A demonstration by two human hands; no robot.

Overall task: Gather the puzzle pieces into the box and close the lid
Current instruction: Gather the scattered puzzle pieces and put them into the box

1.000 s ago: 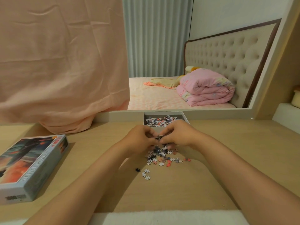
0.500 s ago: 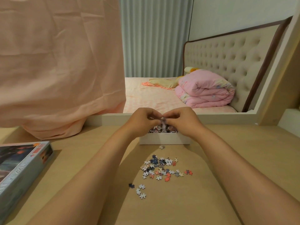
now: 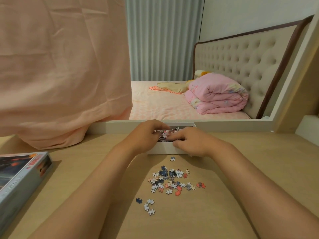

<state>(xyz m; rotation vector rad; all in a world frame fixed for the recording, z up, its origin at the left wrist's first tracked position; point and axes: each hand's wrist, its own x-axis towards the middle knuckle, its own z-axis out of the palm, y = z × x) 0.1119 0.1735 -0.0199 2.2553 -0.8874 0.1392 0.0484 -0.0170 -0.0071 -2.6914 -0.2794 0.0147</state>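
The fingertips (image 3: 175,137) have dropped from a raised pinch into the box (image 3: 164,150). The right hand (image 3: 191,143) lies slack on stored pieces (image 3: 170,131); the left hand (image 3: 146,135) curls down, grip untellable. Nearer, a scatter of loose pieces (image 3: 172,181) remains on the table (image 3: 189,213); the lid (image 3: 22,178) waits at the near left.

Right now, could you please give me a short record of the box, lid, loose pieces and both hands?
box: open, at the desk's far edge, holds puzzle pieces
lid: lies on the desk, far left, apart from the box
loose pieces: scattered on the desk before the box
left hand: over the box, fingertips among its pieces; grip unclear
right hand: fingers in the box, thumb at its front wall; grip unclear
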